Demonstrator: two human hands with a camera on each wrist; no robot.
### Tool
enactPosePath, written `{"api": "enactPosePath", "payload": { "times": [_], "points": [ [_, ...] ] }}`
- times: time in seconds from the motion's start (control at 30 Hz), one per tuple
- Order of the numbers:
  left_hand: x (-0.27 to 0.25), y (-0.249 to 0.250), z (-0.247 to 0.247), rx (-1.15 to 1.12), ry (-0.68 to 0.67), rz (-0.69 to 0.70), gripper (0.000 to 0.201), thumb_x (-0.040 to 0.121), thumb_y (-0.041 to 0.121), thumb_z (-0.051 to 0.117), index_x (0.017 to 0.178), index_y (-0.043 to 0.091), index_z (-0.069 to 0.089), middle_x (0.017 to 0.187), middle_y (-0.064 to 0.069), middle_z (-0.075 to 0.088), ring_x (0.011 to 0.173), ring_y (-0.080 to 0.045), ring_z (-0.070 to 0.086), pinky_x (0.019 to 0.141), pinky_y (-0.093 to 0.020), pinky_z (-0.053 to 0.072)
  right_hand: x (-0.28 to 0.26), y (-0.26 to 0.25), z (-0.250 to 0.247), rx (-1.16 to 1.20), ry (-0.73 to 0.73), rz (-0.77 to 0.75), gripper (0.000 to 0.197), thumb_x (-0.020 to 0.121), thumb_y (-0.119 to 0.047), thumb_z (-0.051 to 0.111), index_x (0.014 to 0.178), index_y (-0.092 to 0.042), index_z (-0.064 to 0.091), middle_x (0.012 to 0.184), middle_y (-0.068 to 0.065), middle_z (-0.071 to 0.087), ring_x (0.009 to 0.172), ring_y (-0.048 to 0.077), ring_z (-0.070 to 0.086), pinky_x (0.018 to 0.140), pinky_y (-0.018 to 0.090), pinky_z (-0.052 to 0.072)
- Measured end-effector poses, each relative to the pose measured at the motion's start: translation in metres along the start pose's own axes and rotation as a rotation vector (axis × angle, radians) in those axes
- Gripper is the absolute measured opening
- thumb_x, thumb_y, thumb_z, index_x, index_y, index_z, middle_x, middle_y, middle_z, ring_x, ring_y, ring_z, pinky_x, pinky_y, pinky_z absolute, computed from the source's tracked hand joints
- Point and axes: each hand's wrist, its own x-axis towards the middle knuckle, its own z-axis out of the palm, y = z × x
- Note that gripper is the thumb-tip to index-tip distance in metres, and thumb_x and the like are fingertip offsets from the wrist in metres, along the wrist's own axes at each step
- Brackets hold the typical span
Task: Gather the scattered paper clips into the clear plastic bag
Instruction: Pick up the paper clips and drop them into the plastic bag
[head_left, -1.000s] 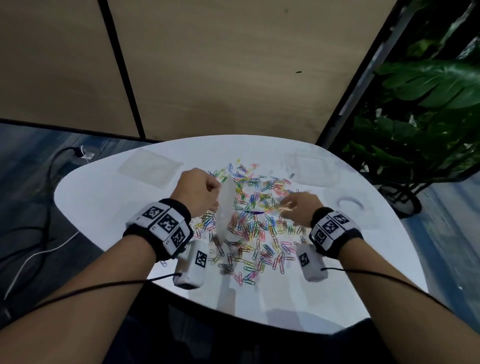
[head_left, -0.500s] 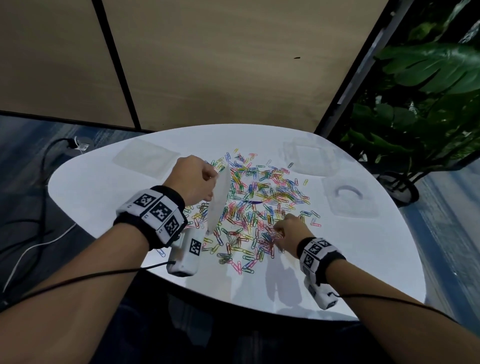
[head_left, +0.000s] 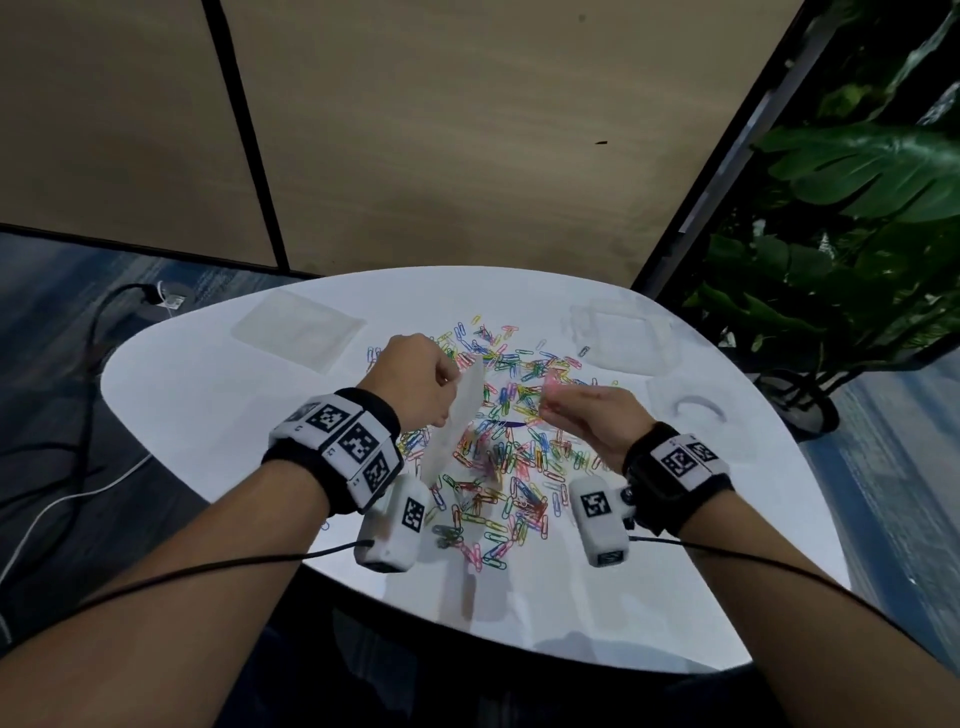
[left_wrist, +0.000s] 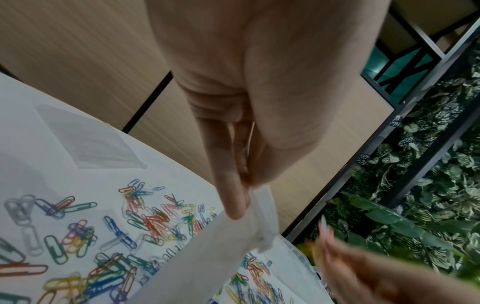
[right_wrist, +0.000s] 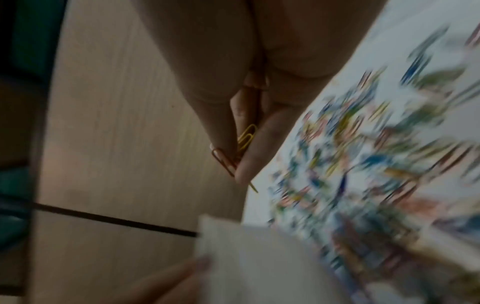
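Many coloured paper clips (head_left: 511, 447) lie scattered across the middle of the white table (head_left: 208, 415). My left hand (head_left: 415, 382) pinches the top edge of the clear plastic bag (head_left: 454, 421), which hangs above the clips; the left wrist view shows the fingers (left_wrist: 233, 201) clamped on the bag (left_wrist: 221, 246) at its zip strip. My right hand (head_left: 576, 410) is raised just right of the bag's mouth. In the right wrist view its fingertips (right_wrist: 244, 164) pinch a few paper clips, a yellow one (right_wrist: 246, 136) and an orange one (right_wrist: 224, 162). The bag's inside is hidden.
Another flat clear bag (head_left: 296, 330) lies at the table's back left. Two clear plastic containers (head_left: 621, 338) (head_left: 693, 410) sit at the back right. A potted plant (head_left: 831, 260) stands beyond the right edge. Cables (head_left: 62, 467) run over the floor on the left.
My right hand has lifted from the clips near the table's front and come up beside the bag's mouth, holding clips. The left hand keeps the bag hanging in about the same place.
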Motion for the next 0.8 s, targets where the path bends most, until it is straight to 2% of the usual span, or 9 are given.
{"api": "enactPosePath", "payload": {
  "times": [0.07,0.17,0.33,0.43,0.53,0.63,0.67,0.73,0.8],
  "points": [
    [0.001,0.004,0.005,-0.008,-0.007,0.0,0.018,0.096,0.006,0.06,0.097,0.0,0.077,0.089,-0.016,0.077,0.065,-0.023,0.077,0.07,-0.037,0.066,-0.014,-0.017,0.024,0.143,-0.121,-0.032,0.017,0.086,-0.004,0.068,0.098,0.008,0.069,0.092,0.016,0.074,0.085,0.019,0.073,0.075,0.021,0.058],
    [0.002,0.009,0.012,0.001,-0.016,0.028,0.02,0.096,0.005,0.058,0.101,0.003,0.077,0.087,-0.014,0.077,0.063,-0.021,0.077,0.069,-0.034,0.065,-0.023,-0.02,0.053,0.136,-0.19,-0.062,0.015,0.087,-0.003,0.067,0.097,0.008,0.07,0.089,0.015,0.073,0.084,0.02,0.072,0.075,0.022,0.058],
    [0.003,0.014,0.017,0.008,0.013,0.025,0.02,0.096,0.004,0.058,0.097,0.005,0.078,0.08,-0.014,0.077,0.061,-0.019,0.077,0.068,-0.033,0.065,-0.013,-0.016,0.063,-0.135,-0.019,-0.132,0.008,0.084,-0.005,0.072,0.081,0.001,0.073,0.079,0.017,0.072,0.071,0.023,0.073,0.076,0.031,0.059],
    [0.003,0.017,0.019,-0.019,0.016,0.051,0.02,0.094,0.003,0.058,0.093,0.002,0.078,0.079,-0.017,0.077,0.064,-0.022,0.077,0.071,-0.038,0.065,-0.01,-0.011,0.06,-0.295,0.007,-0.127,0.006,0.08,-0.006,0.076,0.076,-0.01,0.077,0.077,0.011,0.075,0.074,0.022,0.073,0.078,0.035,0.059],
    [0.004,0.02,0.022,-0.03,-0.001,0.076,0.021,0.093,0.0,0.058,0.095,0.002,0.079,0.078,-0.015,0.077,0.067,-0.025,0.076,0.074,-0.039,0.065,-0.013,-0.005,0.063,-0.546,0.015,-0.186,0.011,0.075,-0.009,0.076,0.083,-0.015,0.079,0.076,0.002,0.075,0.068,0.014,0.066,0.066,0.027,0.054],
    [0.002,0.024,0.025,0.041,0.01,0.122,0.022,0.091,0.002,0.061,0.096,0.008,0.082,0.088,-0.008,0.078,0.084,-0.021,0.073,0.081,-0.025,0.056,-0.017,-0.004,0.071,-0.688,0.027,-0.205,0.016,0.078,-0.006,0.066,0.083,-0.013,0.079,0.067,0.003,0.069,0.06,0.015,0.062,0.056,0.02,0.05],
    [0.001,0.025,0.025,0.05,0.019,0.134,0.022,0.091,0.003,0.061,0.095,0.009,0.082,0.09,-0.008,0.078,0.086,-0.022,0.072,0.082,-0.024,0.055,-0.017,-0.005,0.072,-0.736,0.044,-0.218,0.018,0.08,-0.005,0.062,0.085,-0.011,0.079,0.066,0.004,0.067,0.058,0.013,0.06,0.052,0.015,0.047],
    [0.002,0.026,0.025,0.016,0.017,0.129,0.021,0.091,0.001,0.061,0.094,0.007,0.081,0.085,-0.011,0.078,0.08,-0.024,0.074,0.083,-0.031,0.06,-0.017,-0.006,0.074,-0.829,0.069,-0.27,0.02,0.082,-0.005,0.06,0.088,-0.01,0.078,0.068,0.004,0.065,0.055,0.009,0.055,0.048,0.01,0.04],
    [0.004,0.025,0.024,-0.013,0.024,0.121,0.021,0.091,-0.002,0.06,0.093,0.004,0.08,0.079,-0.015,0.077,0.071,-0.025,0.076,0.078,-0.039,0.064,-0.016,-0.008,0.075,-0.839,0.069,-0.297,0.021,0.084,-0.004,0.06,0.094,-0.011,0.077,0.073,0.004,0.066,0.058,0.01,0.055,0.051,0.012,0.041]
  ]
}}
